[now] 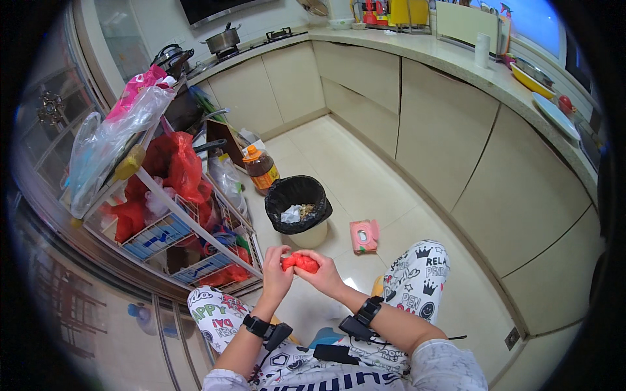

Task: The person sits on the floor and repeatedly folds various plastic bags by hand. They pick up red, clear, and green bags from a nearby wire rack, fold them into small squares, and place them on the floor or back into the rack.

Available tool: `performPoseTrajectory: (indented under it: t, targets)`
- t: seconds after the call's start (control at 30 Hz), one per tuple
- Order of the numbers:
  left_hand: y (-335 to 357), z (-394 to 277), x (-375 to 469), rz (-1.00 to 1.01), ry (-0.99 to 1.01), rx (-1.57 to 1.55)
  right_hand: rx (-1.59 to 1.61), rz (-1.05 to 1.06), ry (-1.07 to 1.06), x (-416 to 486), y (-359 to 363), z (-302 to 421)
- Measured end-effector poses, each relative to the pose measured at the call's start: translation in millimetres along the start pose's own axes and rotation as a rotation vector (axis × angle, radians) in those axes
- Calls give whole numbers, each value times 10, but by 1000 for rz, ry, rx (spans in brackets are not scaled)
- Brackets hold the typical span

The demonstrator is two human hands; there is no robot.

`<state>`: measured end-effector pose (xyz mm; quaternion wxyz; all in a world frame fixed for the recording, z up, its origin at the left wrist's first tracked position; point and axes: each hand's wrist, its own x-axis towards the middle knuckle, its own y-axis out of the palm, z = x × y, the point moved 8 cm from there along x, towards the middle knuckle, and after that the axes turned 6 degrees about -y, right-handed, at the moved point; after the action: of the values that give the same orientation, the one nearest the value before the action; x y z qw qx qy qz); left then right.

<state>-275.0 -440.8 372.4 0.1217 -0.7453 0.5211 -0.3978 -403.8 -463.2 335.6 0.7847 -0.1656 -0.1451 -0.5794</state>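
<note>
A crumpled red plastic bag (pixel 306 264) is bunched between my two hands, low in front of my knees. My left hand (pixel 277 266) pinches its left end. Around the fuller right part my right hand (pixel 320 271) is closed. Whether anything is wrapped inside the bag cannot be seen. Just beyond my hands stands a pale trash bin (pixel 313 235) lined with a black bag (pixel 293 188). White tissue (pixel 292 214) and brownish scraps (pixel 307 211) lie in it. To the right, a pink pack of wipes (pixel 364 236) rests on the floor tiles.
At left a wire-basket rack (pixel 183 222) holds red plastic bags (pixel 183 166). A large bottle of brown liquid with an orange cap (pixel 260 168) stands behind the bin. Beige cabinets (pixel 440 127) line the right side. A pot (pixel 223 40) sits on the far stove.
</note>
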Motion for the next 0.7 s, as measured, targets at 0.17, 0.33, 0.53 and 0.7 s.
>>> performPoseTrajectory:
  t: [0.17,0.33,0.53,0.7]
  targets:
    - [147,239,-66,420,-407,-542,291,75,79,32,39,-77]
    - [7,338,-162,571,-683,-931,626,192,310,-5,147,-187]
    - [155,608,-410,449,-938,-851,540,317,396,-88,278,-280]
    - [-225,694,-266,53,-665,-788,397,223,399,-89,189,-426]
